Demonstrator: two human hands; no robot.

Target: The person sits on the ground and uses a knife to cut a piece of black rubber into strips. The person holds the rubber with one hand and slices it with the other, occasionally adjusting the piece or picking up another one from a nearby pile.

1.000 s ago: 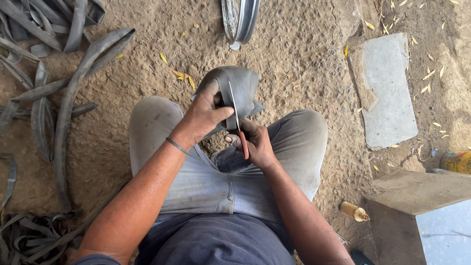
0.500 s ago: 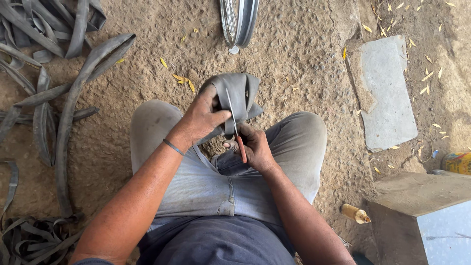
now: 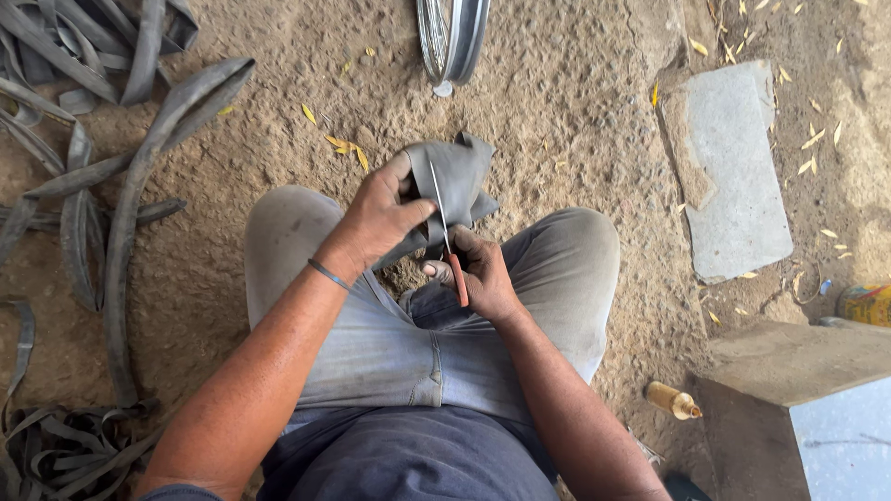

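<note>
My left hand [image 3: 380,218] clamps the folded rubber tube piece [image 3: 459,176]; my right hand [image 3: 483,274] grips the knife [image 3: 445,237] against it.

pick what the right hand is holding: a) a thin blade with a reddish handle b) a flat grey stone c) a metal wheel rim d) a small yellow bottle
a: the right hand grips a thin blade with a reddish handle, its edge laid against the dark rubber piece that the left hand holds.

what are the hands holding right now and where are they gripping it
The left hand grips a folded grey rubber piece along its near edge; the right hand holds a knife by its reddish handle.
</note>
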